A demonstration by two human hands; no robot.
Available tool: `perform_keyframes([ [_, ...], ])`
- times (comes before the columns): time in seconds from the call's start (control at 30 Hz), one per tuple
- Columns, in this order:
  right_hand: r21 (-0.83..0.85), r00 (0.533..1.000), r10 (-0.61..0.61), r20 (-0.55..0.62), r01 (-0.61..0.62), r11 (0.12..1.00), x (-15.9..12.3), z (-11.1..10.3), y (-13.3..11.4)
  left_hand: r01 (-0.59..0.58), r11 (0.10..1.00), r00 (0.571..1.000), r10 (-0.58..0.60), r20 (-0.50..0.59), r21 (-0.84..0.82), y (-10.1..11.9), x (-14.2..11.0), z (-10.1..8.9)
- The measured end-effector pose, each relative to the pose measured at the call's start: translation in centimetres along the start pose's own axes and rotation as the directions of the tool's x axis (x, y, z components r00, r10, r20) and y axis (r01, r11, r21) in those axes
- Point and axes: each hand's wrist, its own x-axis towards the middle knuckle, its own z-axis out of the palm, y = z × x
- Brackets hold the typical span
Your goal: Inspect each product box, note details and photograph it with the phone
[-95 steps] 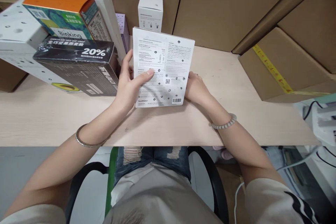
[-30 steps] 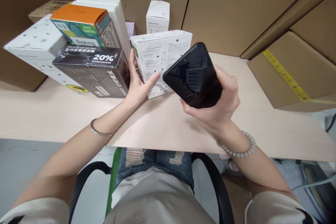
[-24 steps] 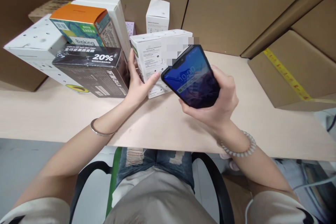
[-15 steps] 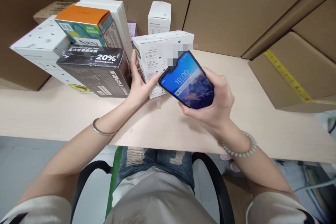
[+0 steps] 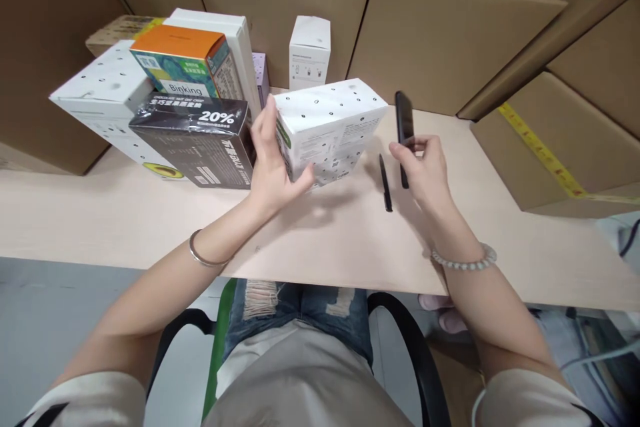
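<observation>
Left hand: fingers around the left edge of a white speckled box, thumb at its front; box at mid-frame, tilted over the counter. Right hand, right of centre: pinching a black phone between thumb and fingers, phone seen nearly edge-on. Black pen lies just left of the phone. Left of frame: dark "20%" box in front of an orange-topped box. Upper centre: small white box, upright.

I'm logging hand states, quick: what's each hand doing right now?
Left hand: closed, holding the white spotted box by its left end.
Right hand: closed, holding the black phone.
</observation>
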Motion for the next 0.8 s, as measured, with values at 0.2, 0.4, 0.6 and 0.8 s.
perform_keyframes([
  [0.2, -0.339, 0.976, 0.09, 0.198, -0.018, 0.941, -0.8, 0.6, -1.3, -0.132, 0.973, 0.99, 0.138, -0.016, 0.189, 4.2, -0.9, -1.1],
  [0.4, -0.451, 0.958, 0.03, 0.286, 0.107, 0.886, -2.2, 2.5, -2.2, -0.013, 0.95, 0.999, 0.028, -0.045, 0.311, 6.8, -2.4, -1.0],
  [0.6, -0.492, 0.914, -0.021, 0.406, 0.237, 0.838, -3.1, 4.4, -3.2, 0.011, 0.907, 0.983, 0.068, -0.172, 0.421, 7.6, -2.5, -0.4],
  [0.8, -0.563, 0.907, -0.105, 0.409, 0.342, 0.752, -3.2, 5.9, -2.7, -0.074, 0.903, 0.973, 0.158, -0.166, 0.423, 7.1, -2.3, 0.0],
])
